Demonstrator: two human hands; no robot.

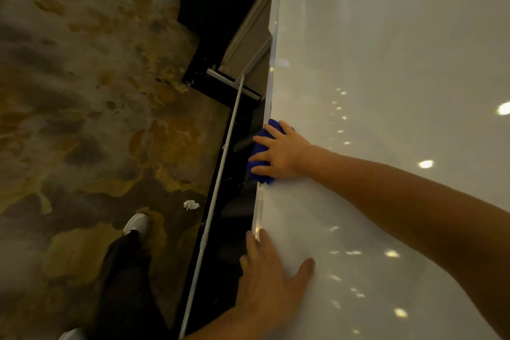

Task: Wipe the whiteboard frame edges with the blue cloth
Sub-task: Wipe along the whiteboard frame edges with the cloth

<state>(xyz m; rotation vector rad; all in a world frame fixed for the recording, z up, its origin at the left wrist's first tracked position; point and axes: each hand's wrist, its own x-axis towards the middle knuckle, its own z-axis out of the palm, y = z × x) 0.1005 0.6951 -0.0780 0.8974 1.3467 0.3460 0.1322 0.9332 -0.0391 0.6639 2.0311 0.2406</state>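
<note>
The place looked like an office or meeting room. A large glossy whiteboard (386, 91) filled the right side, its surface mirroring rows of small ceiling lights. Below it lay patterned commercial carpet (82, 91) in mottled grey and ochre, with a crumpled scrap of paper (191, 204) on it and dark furniture (220, 8) standing beside the board.

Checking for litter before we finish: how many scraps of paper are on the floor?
1. A crumpled white paper scrap lies on the patterned floor, beside the white rail below the whiteboard. More may be hidden under the board.
</note>
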